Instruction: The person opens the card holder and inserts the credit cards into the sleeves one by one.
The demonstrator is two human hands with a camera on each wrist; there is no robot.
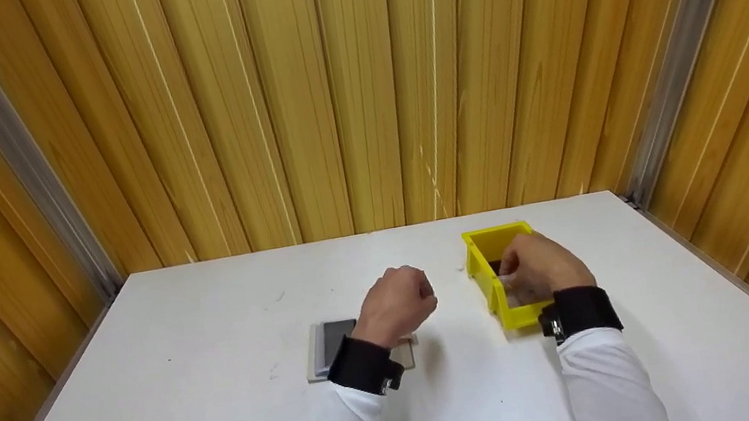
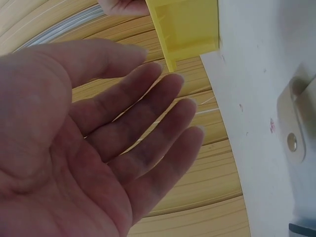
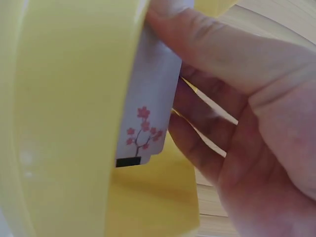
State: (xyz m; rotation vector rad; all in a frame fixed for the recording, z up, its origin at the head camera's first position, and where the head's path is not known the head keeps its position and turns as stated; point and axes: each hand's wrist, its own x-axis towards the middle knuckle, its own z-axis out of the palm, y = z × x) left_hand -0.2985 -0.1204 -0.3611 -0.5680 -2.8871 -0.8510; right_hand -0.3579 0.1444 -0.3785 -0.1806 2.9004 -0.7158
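My right hand point(image 1: 542, 263) reaches into a yellow bin point(image 1: 524, 314) and pinches a white card point(image 3: 153, 89) between thumb and fingers. Pink blossoms on a branch and a black strip are printed near the card's lower end. The bin's wall covers one side of the card in the right wrist view. My left hand point(image 2: 123, 128) hangs in the air with loosely bent fingers and an empty palm. Below it on the table lies a flat beige holder point(image 1: 316, 368) with a dark panel, partly hidden by the wrist. Its beige tab point(image 2: 291, 133) carries a round metal snap.
The bin stands to the right of the holder on a white table point(image 1: 212, 413). Wood-patterned panels point(image 1: 357, 94) rise behind the table and along both sides. Small marks point(image 1: 276, 297) dot the tabletop.
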